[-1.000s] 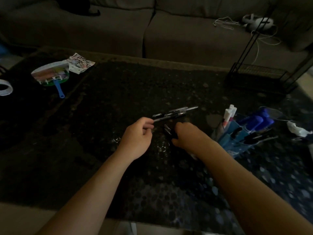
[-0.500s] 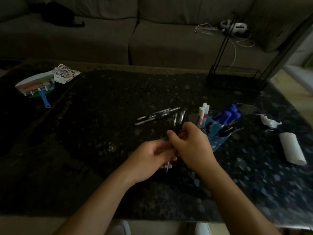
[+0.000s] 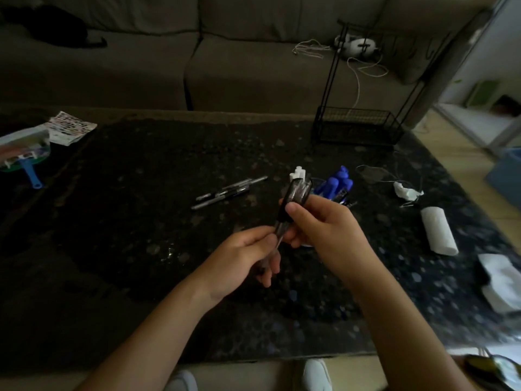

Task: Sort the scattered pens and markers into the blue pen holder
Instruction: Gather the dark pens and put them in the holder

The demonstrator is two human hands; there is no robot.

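- Here, the right hand [image 3: 324,230] has its fingers [image 3: 293,208] wrapped around a bundle of pens [image 3: 293,198].
- The left hand [image 3: 245,258] pinches the bundle's lower end.
- Behind them stands the blue pen holder [image 3: 318,184]; loose pens [image 3: 228,191] lie on the table [image 3: 141,193].

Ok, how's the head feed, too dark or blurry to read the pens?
Head view: very dim, dark table swallows detail; right edge smeared around the paper roll; wide-angle bends the sofa; pens in the hands readable only as a dark bundle.
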